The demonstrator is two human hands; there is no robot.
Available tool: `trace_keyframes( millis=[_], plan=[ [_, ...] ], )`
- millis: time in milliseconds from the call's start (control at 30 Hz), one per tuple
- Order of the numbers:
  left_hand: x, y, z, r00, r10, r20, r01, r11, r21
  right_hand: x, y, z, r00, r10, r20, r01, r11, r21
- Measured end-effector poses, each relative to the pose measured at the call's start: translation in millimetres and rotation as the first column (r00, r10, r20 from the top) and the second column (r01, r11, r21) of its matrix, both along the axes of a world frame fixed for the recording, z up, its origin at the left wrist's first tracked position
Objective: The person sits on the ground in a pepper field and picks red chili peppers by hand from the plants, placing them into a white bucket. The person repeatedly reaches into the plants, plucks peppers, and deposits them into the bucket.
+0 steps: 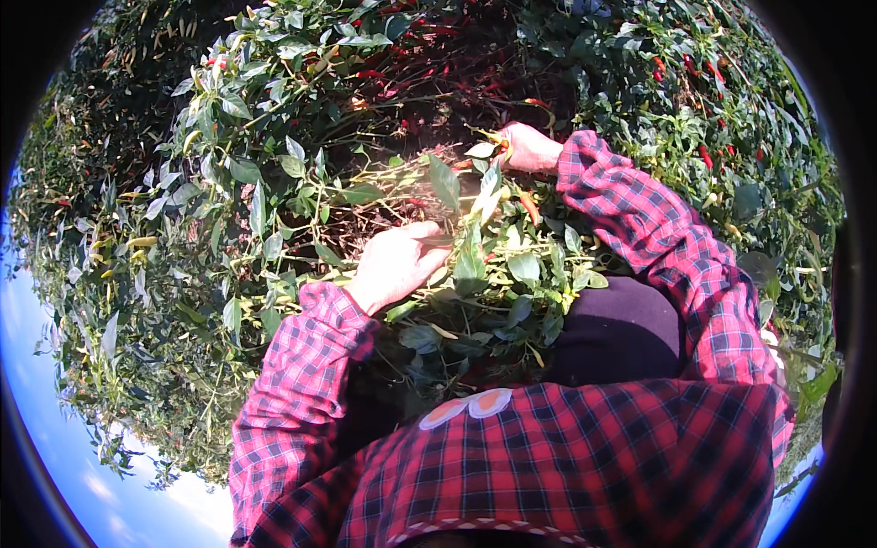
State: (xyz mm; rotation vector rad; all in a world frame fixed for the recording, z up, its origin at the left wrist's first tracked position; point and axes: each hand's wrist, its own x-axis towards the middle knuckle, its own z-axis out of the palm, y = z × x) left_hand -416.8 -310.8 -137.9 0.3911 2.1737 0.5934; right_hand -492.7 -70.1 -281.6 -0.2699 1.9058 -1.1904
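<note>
Chili pepper plants spread in front of me, with a leafy branch (pixel 473 257) between my two hands. My left hand (pixel 397 264) grips part of this plant between thumb and fingers, just left of the broad leaves. Up and to the right, my right hand (pixel 527 147) is closed around orange-red chili peppers (pixel 503 145) with a bit of green stem; its fingertips are partly hidden. An orange-red chili pepper (pixel 529 208) hangs just below my right hand, not touched by it.
Dense pepper plants (pixel 205 164) stand on the left, and more plants with red peppers (pixel 706 156) on the right. Red peppers (pixel 373 74) lie among stems in the shade ahead. My dark-clad knee (pixel 616 332) is close to the branch. Dry stems (pixel 356 229) cover the ground by my left hand.
</note>
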Motion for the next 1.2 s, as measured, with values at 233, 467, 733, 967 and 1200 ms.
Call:
trace_keyframes(
  millis=[233, 467, 733, 967, 1200],
  plan=[
    [-7.3, -10.3, -3.2, 0.917, 0.149, 0.370, -0.247, 0.941, 0.233, 0.7, 28.1, -17.0, 0.733, 0.165, -0.659, -0.098, 0.986, 0.137],
    [-3.1, -7.2, -12.7, 0.680, 0.507, 0.529, -0.689, 0.690, 0.224, -23.9, 105.5, 41.9, 0.807, -0.585, -0.084, 0.576, 0.745, 0.336],
    [-5.0, -3.3, -10.5, 0.717, 0.521, 0.464, -0.669, 0.701, 0.247, 28.7, 35.2, 66.3, 0.936, -0.154, 0.317, 0.182, 0.982, -0.059],
    [-5.2, -1.1, -9.3, 0.718, 0.526, 0.456, -0.683, 0.658, 0.317, 53.7, 30.2, 65.9, 0.741, -0.214, 0.636, 0.331, 0.941, -0.069],
    [-5.4, -7.9, -19.7, 0.699, 0.505, 0.506, -0.700, 0.625, 0.344, 41.1, 55.7, 79.0, 0.971, 0.137, 0.195, -0.144, 0.989, 0.020]
  ],
)
